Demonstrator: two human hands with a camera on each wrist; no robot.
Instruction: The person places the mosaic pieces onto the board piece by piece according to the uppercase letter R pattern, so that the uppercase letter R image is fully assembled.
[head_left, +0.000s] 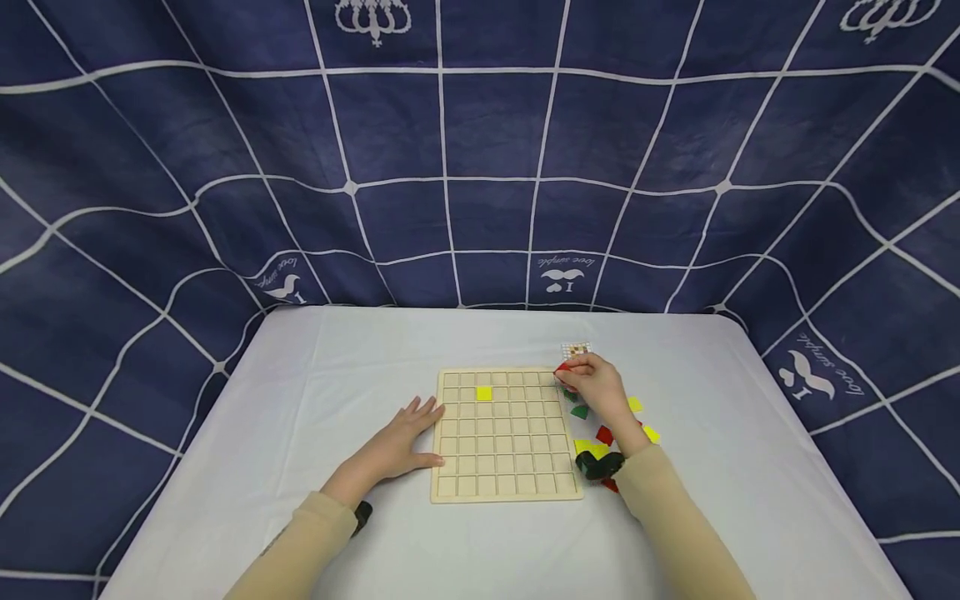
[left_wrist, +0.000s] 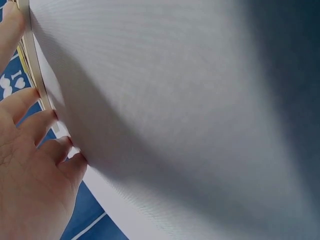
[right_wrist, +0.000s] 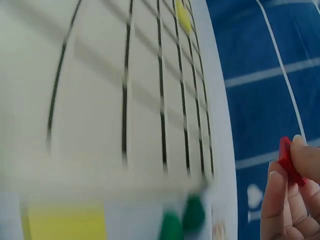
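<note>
Your right hand (head_left: 600,389), thumb and fingertips drawn narrow, pinches a small red piece (right_wrist: 286,159) near the far right corner of a pale wooden board (head_left: 503,440); the right wrist view shows the piece raised and tilted, your thumb on one side, fingers on the other, part of it covered; your left hand (head_left: 401,437) lies with fingers spread wide, thumb and fingertips touching the board's left edge; one yellow square (head_left: 483,393) sits in a cell of the second row from the far side; more yellow pieces (head_left: 591,447), a red tile (head_left: 605,435) and a green piece (head_left: 580,412) lie off the board's right side; a small printed card (head_left: 576,350) rests just beyond your right hand, partly hidden by it.

By its look, the red piece should prove light and stiff, thin enough to pinch with little force, and hardly fragile; its smooth faces may slip or turn if you squeeze at a corner, so hold it near the middle, by opposite sides; the board looks rigid and flat and might slide on the white cloth (head_left: 360,350), so its left edge makes a sensible place to steady it.
</note>
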